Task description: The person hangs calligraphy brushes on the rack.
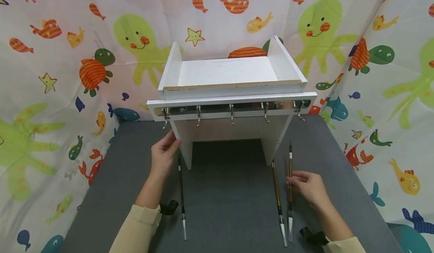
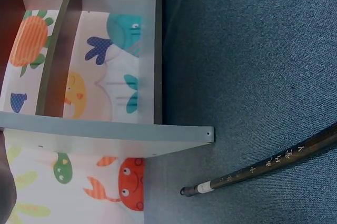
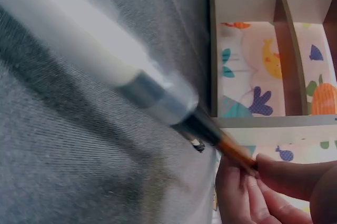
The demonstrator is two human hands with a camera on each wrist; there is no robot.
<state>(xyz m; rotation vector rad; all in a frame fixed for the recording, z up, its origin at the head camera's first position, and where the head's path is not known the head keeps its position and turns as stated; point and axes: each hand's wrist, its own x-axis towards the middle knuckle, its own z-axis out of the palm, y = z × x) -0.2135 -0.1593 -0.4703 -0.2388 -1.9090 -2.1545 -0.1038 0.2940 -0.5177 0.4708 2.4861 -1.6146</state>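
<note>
In the head view, a white shelf (image 1: 228, 72) is stood on a grey table (image 1: 227, 200), before a curtain (image 1: 210, 27) printed with sea animals. A metal rail (image 1: 215, 109) with five hooks is fixed along its front. The left hand (image 1: 163, 157) is placed at the shelf's left side panel, with the thumb over the front edge and the fingers at the outer side; whether the panel is gripped or merely touched cannot be told. A brown brush (image 1: 290, 198) is pinched by the right hand (image 1: 308, 185) between thumb and fingers, to the right of the shelf's right panel, with its white tip pointed toward the near side. Just to the left of it, an olive brush (image 1: 276, 185) is laid on the table, its far end near the foot of the right panel. A dark brush (image 1: 182, 192) is laid near the left panel, its white tip also turned to the near side.

In the left wrist view, the shelf is seen sideways, with the curtain visible through it. Light lettering and a white band are shown on the dark brush, whose banded end is set near the panel's foot.

In the right wrist view, the brown brush is shown large and blurred, its white tip covered by a clear cap. Its brown handle is pinched by the right hand, and the shelf is seen beyond.
</note>
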